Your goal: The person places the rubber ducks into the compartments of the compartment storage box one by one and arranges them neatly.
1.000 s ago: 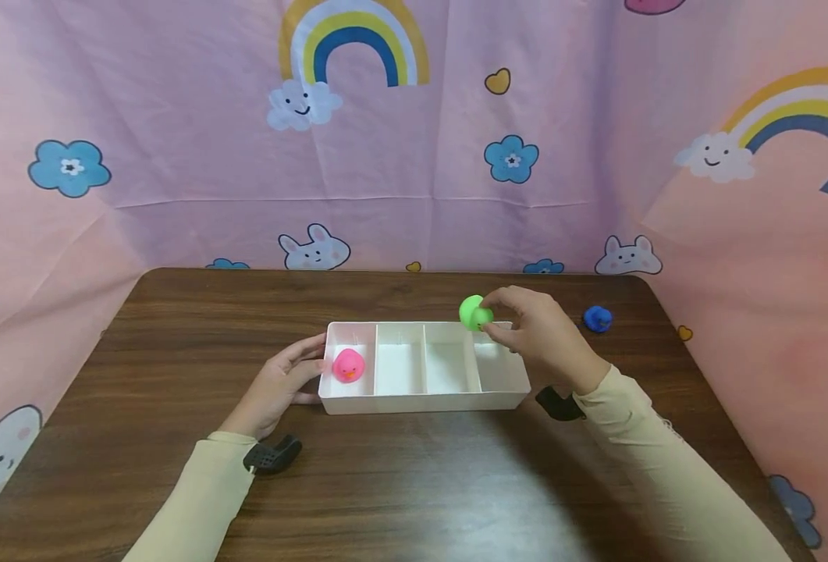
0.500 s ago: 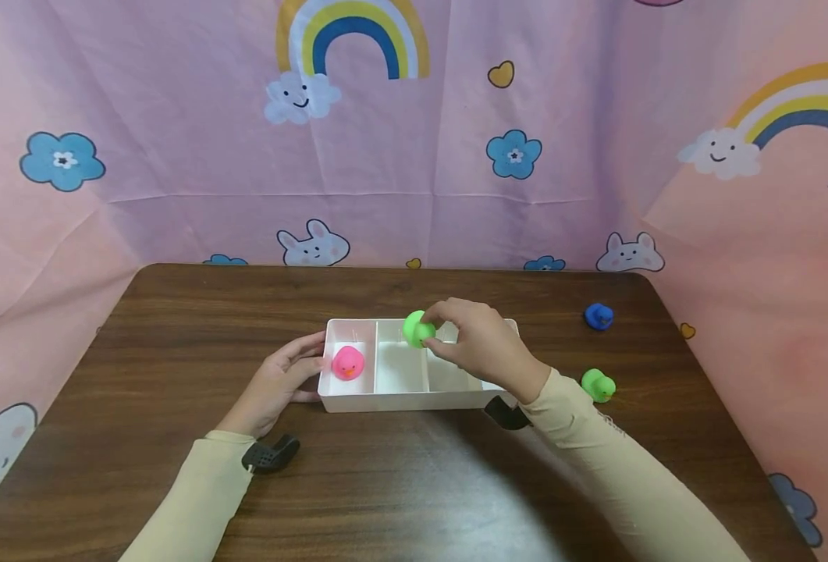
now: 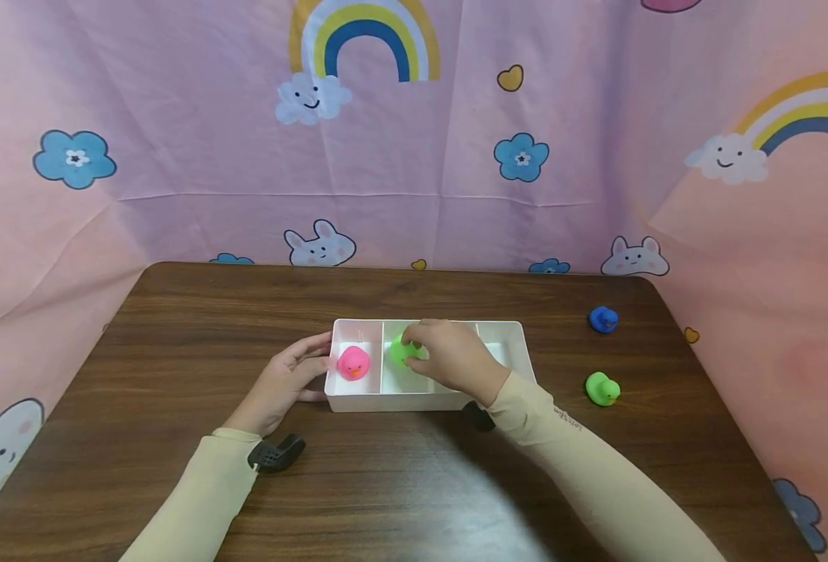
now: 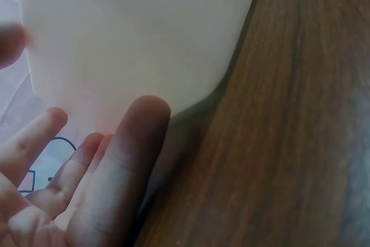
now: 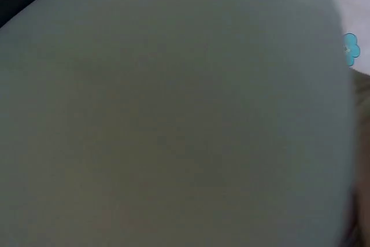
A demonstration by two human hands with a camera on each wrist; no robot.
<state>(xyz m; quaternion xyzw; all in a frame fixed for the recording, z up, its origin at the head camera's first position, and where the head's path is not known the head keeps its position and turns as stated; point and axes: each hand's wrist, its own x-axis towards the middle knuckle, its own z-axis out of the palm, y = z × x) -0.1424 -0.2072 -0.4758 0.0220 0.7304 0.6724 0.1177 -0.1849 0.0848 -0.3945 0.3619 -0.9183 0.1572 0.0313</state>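
Note:
A white box (image 3: 385, 403) with a row of compartments stands on the table. My left hand (image 3: 280, 386) rests against its left end; in the left wrist view, the fingers (image 4: 141, 137) touch the end wall without curling round it. Inside the leftmost compartment sits a pink toy duck (image 3: 353, 363). My right hand (image 3: 456, 359) pinches a light-green toy duck (image 3: 401, 350) between thumb and fingers, down in the second compartment from the left. That hand partly covers the duck and the third compartment. A blurred pale surface fills most of the right wrist view, hiding the right hand's fingers.
Right of the box, another green toy duck (image 3: 602, 389) stands on the brown wooden table (image 3: 245, 304). Behind it, nearer the far right corner, is a blue toy duck (image 3: 603, 319). A printed pink cloth (image 3: 385, 172) hangs beyond the table's back edge.
My right hand has carried the green duck leftward across the box and lowered it into the second compartment. The other green duck has come out from behind the right arm. My left hand stays put.

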